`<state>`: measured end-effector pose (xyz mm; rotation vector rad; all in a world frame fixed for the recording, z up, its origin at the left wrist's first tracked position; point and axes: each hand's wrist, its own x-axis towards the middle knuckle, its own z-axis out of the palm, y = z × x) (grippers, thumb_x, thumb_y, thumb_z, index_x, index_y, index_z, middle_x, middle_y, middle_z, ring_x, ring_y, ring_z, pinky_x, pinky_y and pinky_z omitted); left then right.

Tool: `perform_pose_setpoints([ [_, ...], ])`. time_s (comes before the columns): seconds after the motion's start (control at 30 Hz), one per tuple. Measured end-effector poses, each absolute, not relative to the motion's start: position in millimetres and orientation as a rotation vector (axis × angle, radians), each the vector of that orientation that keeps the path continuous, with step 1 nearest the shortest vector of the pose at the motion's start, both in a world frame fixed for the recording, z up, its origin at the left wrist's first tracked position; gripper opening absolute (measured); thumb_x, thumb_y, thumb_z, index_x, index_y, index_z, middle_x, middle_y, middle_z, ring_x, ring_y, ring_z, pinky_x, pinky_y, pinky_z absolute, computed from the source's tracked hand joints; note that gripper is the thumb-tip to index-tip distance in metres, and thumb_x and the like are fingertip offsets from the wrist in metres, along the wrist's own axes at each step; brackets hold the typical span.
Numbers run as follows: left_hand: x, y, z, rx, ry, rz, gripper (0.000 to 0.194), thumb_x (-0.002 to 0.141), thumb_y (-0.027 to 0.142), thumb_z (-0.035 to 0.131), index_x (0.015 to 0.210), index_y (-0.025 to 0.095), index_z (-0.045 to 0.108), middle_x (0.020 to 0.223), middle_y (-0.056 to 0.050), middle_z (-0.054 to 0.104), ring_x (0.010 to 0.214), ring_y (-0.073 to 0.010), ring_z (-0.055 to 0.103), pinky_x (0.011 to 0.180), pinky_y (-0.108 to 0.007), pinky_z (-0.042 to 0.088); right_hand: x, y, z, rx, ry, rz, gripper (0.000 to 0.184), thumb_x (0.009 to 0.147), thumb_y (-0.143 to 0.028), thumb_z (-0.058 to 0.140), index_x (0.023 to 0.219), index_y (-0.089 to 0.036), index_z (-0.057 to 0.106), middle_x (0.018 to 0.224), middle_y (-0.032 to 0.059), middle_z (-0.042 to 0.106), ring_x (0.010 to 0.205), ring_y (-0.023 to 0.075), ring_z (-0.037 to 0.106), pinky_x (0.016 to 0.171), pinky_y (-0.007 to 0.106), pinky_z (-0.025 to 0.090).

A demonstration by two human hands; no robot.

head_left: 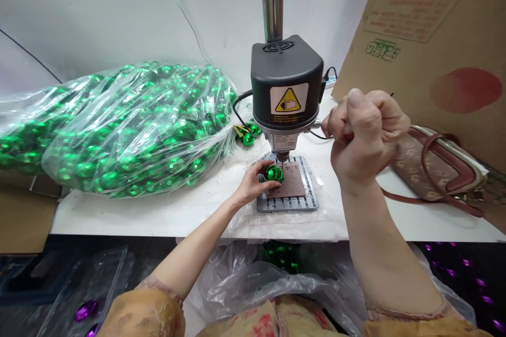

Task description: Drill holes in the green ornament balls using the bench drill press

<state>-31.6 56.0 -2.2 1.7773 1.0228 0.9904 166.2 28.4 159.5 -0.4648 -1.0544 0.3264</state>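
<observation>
My left hand (255, 181) grips a shiny green faceted ball (273, 173) between thumb and fingers. The ball sits over a brown square board (292, 184) on the slotted metal base (288, 204) of a small bench drill press (288, 81). Just right of the ball, the chuck (282, 156) and its thin bit point down. My right hand (366, 129) is closed in a fist at the right of the drill head, around the end of the press's feed lever, most of which the fingers hide.
A large clear bag of green balls (138, 131) fills the left of the white table (158, 221). On the right lie a patterned handbag (438, 166) and a big cardboard box (435, 26). Below the table edge, clear plastic (237, 279) holds more green balls.
</observation>
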Motion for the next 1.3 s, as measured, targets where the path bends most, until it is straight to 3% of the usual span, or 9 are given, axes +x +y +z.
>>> perform_pose_setpoints([
  [0.23, -22.1, 58.3, -3.8, 1.812, 1.131, 1.004, 0.059, 0.06, 0.037, 0.093, 0.107, 0.018, 0.063, 0.101, -0.005, 0.07, 0.094, -0.0211, 0.066, 0.087, -0.036, 0.053, 166.4, 27.5, 159.0, -0.481, -1.068, 0.338, 0.047, 0.089, -0.038, 0.065, 0.057, -0.022, 0.034, 0.044, -0.007, 0.03, 0.041, 0.0066, 0.033, 0.046, 0.029, 0.028],
  [0.5, -10.3, 52.7, 4.5, 1.974, 1.207, 1.028, 0.048, 0.063, 0.032, 0.091, 0.103, 0.02, 0.066, 0.1, -0.005, 0.066, 0.096, -0.0235, 0.064, 0.086, -0.037, 0.052, 166.9, 27.4, 159.1, -0.426, -1.087, 0.349, 0.045, 0.09, -0.034, 0.064, 0.06, -0.021, 0.033, 0.045, -0.0074, 0.031, 0.041, 0.0059, 0.033, 0.047, 0.028, 0.026],
  [0.6, -2.2, 46.5, 0.2, 1.924, 1.18, 1.066, 0.045, 0.068, 0.031, 0.088, 0.106, 0.021, 0.066, 0.104, -0.005, 0.067, 0.101, -0.0245, 0.064, 0.09, -0.039, 0.053, 166.5, 26.4, 159.3, -0.43, -1.095, 0.337, 0.045, 0.091, -0.034, 0.063, 0.06, -0.021, 0.033, 0.046, -0.007, 0.03, 0.041, 0.0058, 0.033, 0.047, 0.028, 0.026],
  [0.8, 9.5, 35.6, -14.3, 1.659, 1.152, 1.147, 0.057, 0.07, 0.03, 0.088, 0.116, 0.02, 0.057, 0.108, -0.006, 0.068, 0.1, -0.0232, 0.067, 0.088, -0.038, 0.055, 166.6, 25.8, 159.0, -0.504, -1.097, 0.322, 0.05, 0.09, -0.044, 0.063, 0.059, -0.022, 0.031, 0.045, -0.0066, 0.028, 0.042, 0.0064, 0.033, 0.047, 0.029, 0.029],
  [1.0, 8.6, 37.6, -25.4, 1.627, 1.12, 1.131, 0.059, 0.072, 0.041, 0.087, 0.118, 0.02, 0.058, 0.115, -0.01, 0.066, 0.108, -0.0262, 0.065, 0.095, -0.042, 0.053, 167.1, 26.0, 159.4, -0.47, -1.1, 0.332, 0.046, 0.09, -0.036, 0.063, 0.059, -0.021, 0.032, 0.044, -0.0068, 0.03, 0.04, 0.0066, 0.032, 0.045, 0.029, 0.027],
  [1.3, 6.8, 39.9, -31.6, 1.676, 1.159, 1.138, 0.059, 0.07, 0.041, 0.089, 0.117, 0.021, 0.061, 0.115, -0.009, 0.064, 0.112, -0.0277, 0.062, 0.099, -0.045, 0.05, 165.2, 23.2, 147.4, -0.369, -1.115, 0.293, 0.045, 0.089, -0.023, 0.059, 0.057, -0.019, 0.026, 0.045, -0.0076, 0.027, 0.039, 0.0037, 0.029, 0.041, 0.025, 0.027],
])
